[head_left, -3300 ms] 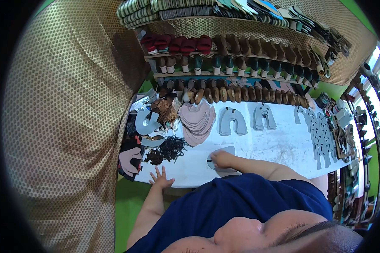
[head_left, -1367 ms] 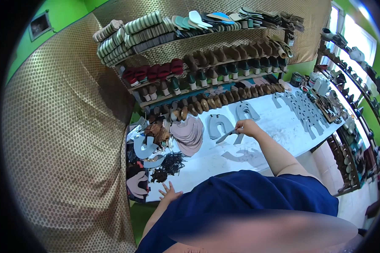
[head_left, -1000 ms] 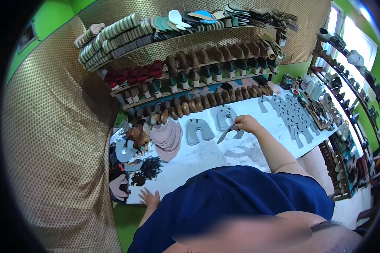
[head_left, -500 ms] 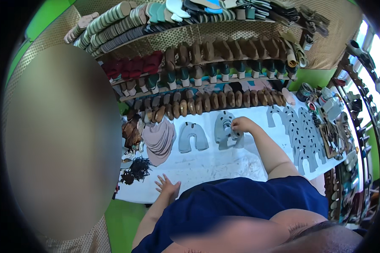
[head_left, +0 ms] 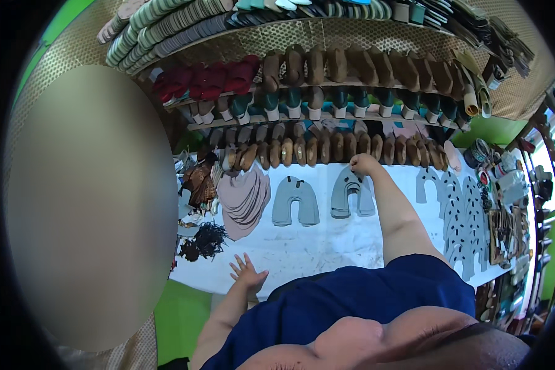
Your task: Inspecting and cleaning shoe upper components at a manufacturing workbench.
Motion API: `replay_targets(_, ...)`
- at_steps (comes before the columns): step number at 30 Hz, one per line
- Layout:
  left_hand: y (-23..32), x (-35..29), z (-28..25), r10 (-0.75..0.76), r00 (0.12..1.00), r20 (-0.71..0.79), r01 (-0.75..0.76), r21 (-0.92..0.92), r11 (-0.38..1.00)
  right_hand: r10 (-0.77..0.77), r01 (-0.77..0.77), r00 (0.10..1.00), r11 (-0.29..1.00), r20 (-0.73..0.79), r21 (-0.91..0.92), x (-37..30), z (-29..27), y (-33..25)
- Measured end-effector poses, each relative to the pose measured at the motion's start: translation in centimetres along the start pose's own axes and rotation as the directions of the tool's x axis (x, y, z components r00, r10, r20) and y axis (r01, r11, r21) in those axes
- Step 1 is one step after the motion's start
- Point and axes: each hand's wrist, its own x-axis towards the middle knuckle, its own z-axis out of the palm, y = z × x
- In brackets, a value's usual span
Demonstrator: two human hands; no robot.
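My right hand reaches to the top of a stack of grey U-shaped cut pieces, which look like shoe uppers. Its fingers are pinched on the curved upper end of the top piece; the fingertips are partly hidden. To the left lies a second stack of grey U-shaped pieces, with two small black marks at its top. My left hand is open over the near edge of the white table, fingers spread and holding nothing.
Pinkish-beige cut pieces and black strips lie on the left. Grey pieces with dark spots overlap on the right, beside tins and tools. Brown wooden shoe lasts line the back, below shelves of shoes.
My right hand has moved away from me, from the middle of the grey stack to its top; the grey piece it held now lies along the stack. My left hand stays open.
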Motion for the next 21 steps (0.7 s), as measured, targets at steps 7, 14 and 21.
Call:
replay_targets(7, -0.5, 0.3, 0.2, -0.018, 1.0, -0.005, 0.018, -0.017, 1.0, -0.152, -0.044, 0.848, 0.935, -0.508, -0.353, -5.6, 5.9, -5.6)
replay_targets(14, 0.1, 0.2, -0.5, -0.016, 0.999, 0.036, 0.016, -0.001, 1.0, 0.096, -0.18, 0.956, 0.937, -0.276, -0.299, -6.2, 8.4, -5.7)
replay_targets(21, -0.4, 0.8, -0.5, -0.012, 0.997, 0.08, 0.013, -0.003, 1.0, 0.156, -0.229, 0.96, 0.916, -0.232, -0.329, -5.3, 8.5, -6.2)
